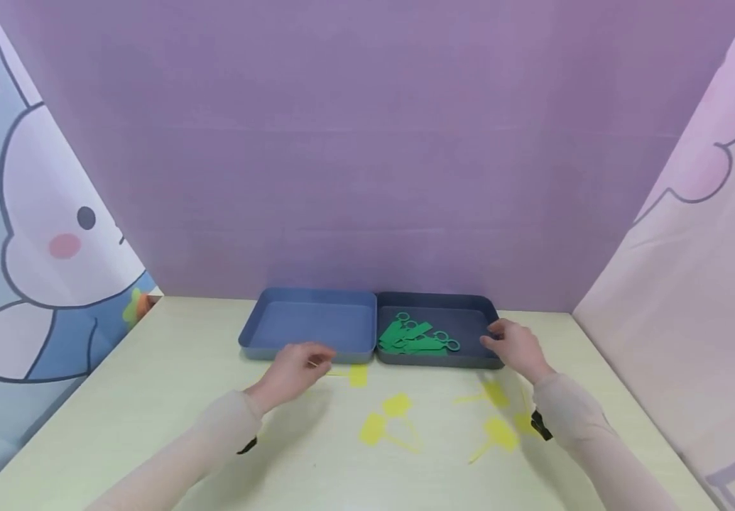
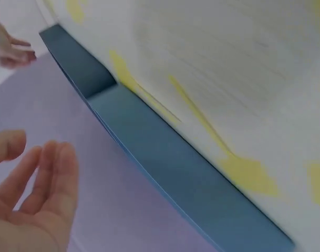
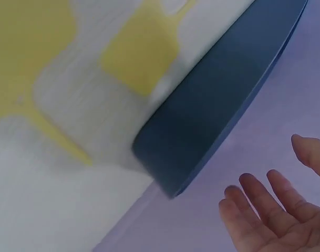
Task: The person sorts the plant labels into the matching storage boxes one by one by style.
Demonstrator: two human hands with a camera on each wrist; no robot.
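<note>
- Nearest us, pale sleeves [image 1: 214, 434] reach in over the table [image 1: 316, 468], set wide apart, which leaves our view of the middle clear.
- The left hand [image 1: 297, 372] hovers by the front edge of the blue tray [image 1: 316, 323]; its grip is released, the relaxed fingers holding nothing.
- The right hand [image 1: 519, 349] hangs at the right end of the dark tray [image 1: 469, 337]; its grip is released too, and in its wrist view we see spread fingers apart from the wall.
- The green pieces [image 1: 426, 345] lie heaped in the dark tray's left part, its walls presumably keeping them together.
- The yellow pieces [image 1: 501, 434] lie scattered before the trays, within easy reach, we judge.
- Both trays stand side by side near the purple backdrop [image 1: 367, 177], probably to leave working room in front.
</note>
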